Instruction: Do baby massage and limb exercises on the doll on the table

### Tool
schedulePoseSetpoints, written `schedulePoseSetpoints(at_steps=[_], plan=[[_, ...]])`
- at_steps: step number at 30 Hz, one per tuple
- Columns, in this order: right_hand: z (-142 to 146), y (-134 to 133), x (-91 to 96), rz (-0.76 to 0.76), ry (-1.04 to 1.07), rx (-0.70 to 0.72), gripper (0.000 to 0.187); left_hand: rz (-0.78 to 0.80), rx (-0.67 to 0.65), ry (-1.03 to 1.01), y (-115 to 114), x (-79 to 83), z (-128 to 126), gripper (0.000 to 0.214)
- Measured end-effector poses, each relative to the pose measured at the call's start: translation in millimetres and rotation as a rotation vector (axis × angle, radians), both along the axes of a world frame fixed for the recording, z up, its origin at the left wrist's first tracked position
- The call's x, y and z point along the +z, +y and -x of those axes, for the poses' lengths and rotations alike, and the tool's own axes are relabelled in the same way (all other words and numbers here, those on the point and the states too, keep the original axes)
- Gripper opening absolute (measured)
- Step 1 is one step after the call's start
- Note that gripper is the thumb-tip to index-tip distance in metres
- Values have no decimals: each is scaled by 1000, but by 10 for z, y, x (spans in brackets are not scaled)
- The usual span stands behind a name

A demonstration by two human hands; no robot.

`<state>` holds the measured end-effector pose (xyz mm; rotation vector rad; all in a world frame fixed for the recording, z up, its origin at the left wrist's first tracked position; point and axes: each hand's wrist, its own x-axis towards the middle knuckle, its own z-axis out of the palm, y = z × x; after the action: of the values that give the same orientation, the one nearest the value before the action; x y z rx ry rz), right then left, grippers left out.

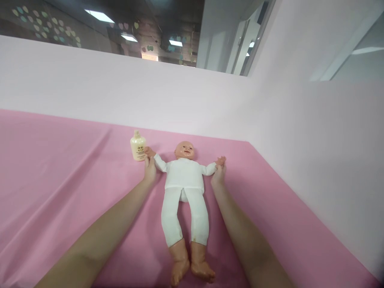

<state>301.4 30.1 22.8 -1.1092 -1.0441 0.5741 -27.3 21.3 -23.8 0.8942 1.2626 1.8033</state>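
Note:
A baby doll with a white cloth body lies on its back on the pink sheet, its head away from me and its bare feet toward me. My left hand is closed around the doll's arm near the wrist, on the left side. On the right side, my right hand grips the other arm at the wrist, and the doll's small hand shows above my fingers. Both doll arms are spread outward. Close beside the doll's left-hand fist stands a cream lotion bottle with a pump top, upright.
The pink surface meets a white wall at the back and another white wall on the right. Above the back wall is a window with reflected ceiling lights and heart stickers. Creases run through the sheet on the left.

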Motion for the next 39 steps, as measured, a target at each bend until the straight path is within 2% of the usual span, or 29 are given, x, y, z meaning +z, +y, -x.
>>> schedulePoseSetpoints(at_steps=[2, 5, 10, 15, 20, 26, 30, 34, 39], plan=[[-40, 27, -47, 16, 32, -40, 65, 34, 24, -33, 47, -65, 34, 36], [19, -31, 28, 8, 23, -37, 65, 6, 18, 66, 21, -46, 7, 41], [281, -250, 291, -80, -99, 154, 65, -141, -93, 309, -166, 173, -136, 48], [376, -352, 323, -75, -223, 297, 63, -247, -109, 643, -265, 311, -191, 46], [376, -379, 285, -73, -477, 338, 62, -230, -149, 854, -297, 338, -211, 46], [381, -432, 375, -109, -814, 349, 70, -230, -153, 944, -277, 309, -224, 45], [369, -419, 390, -96, -918, 384, 69, -251, -244, 1003, -251, 271, -252, 40], [354, -392, 355, -103, -863, 368, 69, -244, -233, 955, -253, 275, -254, 40], [333, -359, 298, -95, -521, 325, 67, -254, -190, 722, -246, 330, -188, 46]])
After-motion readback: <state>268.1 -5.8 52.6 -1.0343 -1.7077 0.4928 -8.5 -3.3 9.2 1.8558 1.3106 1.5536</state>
